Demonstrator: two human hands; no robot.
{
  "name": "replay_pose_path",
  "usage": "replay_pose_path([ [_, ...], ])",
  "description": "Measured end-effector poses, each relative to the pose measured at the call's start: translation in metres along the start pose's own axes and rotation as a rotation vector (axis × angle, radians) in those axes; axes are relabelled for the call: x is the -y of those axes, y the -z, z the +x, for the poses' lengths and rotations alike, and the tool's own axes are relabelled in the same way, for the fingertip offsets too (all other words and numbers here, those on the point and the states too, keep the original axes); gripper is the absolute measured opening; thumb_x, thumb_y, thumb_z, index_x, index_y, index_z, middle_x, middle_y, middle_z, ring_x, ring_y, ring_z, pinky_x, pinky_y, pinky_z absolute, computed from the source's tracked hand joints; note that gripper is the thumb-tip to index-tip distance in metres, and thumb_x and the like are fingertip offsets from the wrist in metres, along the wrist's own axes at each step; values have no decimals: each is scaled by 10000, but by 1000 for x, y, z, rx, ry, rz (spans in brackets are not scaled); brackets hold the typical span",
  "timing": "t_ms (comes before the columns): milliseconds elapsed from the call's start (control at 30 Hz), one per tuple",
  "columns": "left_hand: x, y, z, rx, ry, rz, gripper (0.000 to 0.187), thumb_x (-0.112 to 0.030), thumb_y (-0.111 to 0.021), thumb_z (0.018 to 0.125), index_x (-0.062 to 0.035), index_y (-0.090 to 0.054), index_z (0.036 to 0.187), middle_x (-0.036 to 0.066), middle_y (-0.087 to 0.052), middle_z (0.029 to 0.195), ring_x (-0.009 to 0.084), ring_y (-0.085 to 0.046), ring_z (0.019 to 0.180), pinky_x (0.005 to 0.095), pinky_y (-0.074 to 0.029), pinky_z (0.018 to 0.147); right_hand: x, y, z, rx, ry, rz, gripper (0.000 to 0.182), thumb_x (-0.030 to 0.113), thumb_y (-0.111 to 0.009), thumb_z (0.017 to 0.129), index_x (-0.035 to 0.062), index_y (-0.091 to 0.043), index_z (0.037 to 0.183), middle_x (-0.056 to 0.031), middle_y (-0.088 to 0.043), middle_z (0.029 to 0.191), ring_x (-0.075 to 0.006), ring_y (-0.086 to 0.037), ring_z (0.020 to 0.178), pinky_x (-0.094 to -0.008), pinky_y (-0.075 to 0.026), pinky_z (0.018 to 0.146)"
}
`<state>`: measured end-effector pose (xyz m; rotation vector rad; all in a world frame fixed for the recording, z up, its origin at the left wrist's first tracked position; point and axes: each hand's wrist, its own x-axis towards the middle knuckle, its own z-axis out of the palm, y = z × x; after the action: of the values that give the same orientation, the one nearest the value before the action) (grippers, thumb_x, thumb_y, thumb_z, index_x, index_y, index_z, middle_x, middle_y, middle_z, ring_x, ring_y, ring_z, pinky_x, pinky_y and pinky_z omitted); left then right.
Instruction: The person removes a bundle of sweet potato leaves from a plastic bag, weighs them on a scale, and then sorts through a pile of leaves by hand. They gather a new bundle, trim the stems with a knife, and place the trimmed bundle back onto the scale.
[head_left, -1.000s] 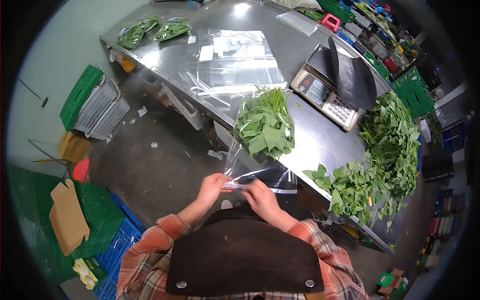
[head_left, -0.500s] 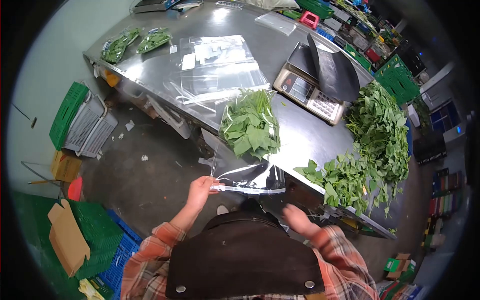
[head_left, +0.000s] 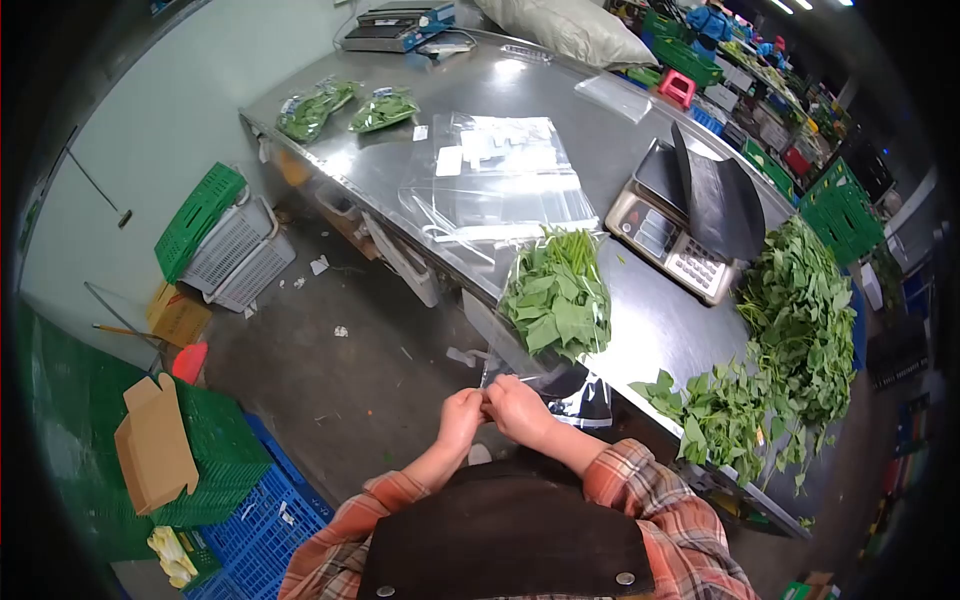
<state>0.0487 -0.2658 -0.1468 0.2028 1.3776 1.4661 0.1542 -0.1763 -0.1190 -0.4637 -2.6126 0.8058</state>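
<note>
A clear plastic bag (head_left: 585,400) filled with leafy greens (head_left: 560,300) lies at the near edge of the metal table, its open end hanging over the edge. At the bag's left corner my left hand (head_left: 462,415) is closed in a pinch on the plastic. Right beside it, touching or nearly touching, my right hand (head_left: 520,408) is closed too; its fingertips are hidden, so what it grips cannot be made out. Beyond the greens lies a stack of flat clear bags (head_left: 510,190). A scale (head_left: 670,240) with a black tray stands to the right.
A large heap of loose greens (head_left: 800,310) covers the table's right end. Two packed bags of greens (head_left: 384,108) lie at the far left. Grey baskets (head_left: 235,255) stand on the floor at left, with green crates (head_left: 215,450) and a blue crate (head_left: 270,520) nearer.
My right hand has moved left from beyond the bag's right side to join my left hand at the bag's corner. The camera view has shifted, so the table appears further right and lower.
</note>
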Motion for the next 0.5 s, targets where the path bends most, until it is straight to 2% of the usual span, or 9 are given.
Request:
replay_pose_path([
  [67,3,0,2,-16,-20,-3,197,-93,-444,895,12,-601,837,55,-599,745,123,-579,642,243,-483,567,-4,-3,-2,65,74,-41,174,81,-644,728,14,-518,827,-153,-513,804,-342,-524,771,-419,-439,685],
  [267,5,0,4,7,-8,26,175,-92,-454,883,3,-586,816,59,-593,762,116,-574,650,247,-487,580,3,-2,-5,-82,-59,14,182,68,-657,708,20,-520,817,-152,-517,805,-343,-525,767,-427,-440,684],
  [400,38,13,24,-28,-121,173,196,-92,-457,877,6,-595,779,72,-612,744,126,-567,624,261,-478,564,5,2,-1,13,-165,93,166,93,-670,712,23,-521,731,-146,-533,776,-349,-529,783,-423,-440,685],
  [467,49,18,31,-90,-195,360,222,-105,-453,892,26,-599,789,104,-643,760,151,-604,649,271,-497,590,-3,1,2,63,-96,139,184,113,-677,714,22,-518,725,-147,-534,778,-352,-529,783,-425,-437,683],
  [500,43,15,28,-86,-158,239,222,-107,-446,899,33,-593,810,113,-650,776,160,-618,666,271,-505,606,-7,1,1,89,-67,163,194,124,-680,715,22,-516,722,-147,-535,779,-354,-528,782,-426,-435,683],
])
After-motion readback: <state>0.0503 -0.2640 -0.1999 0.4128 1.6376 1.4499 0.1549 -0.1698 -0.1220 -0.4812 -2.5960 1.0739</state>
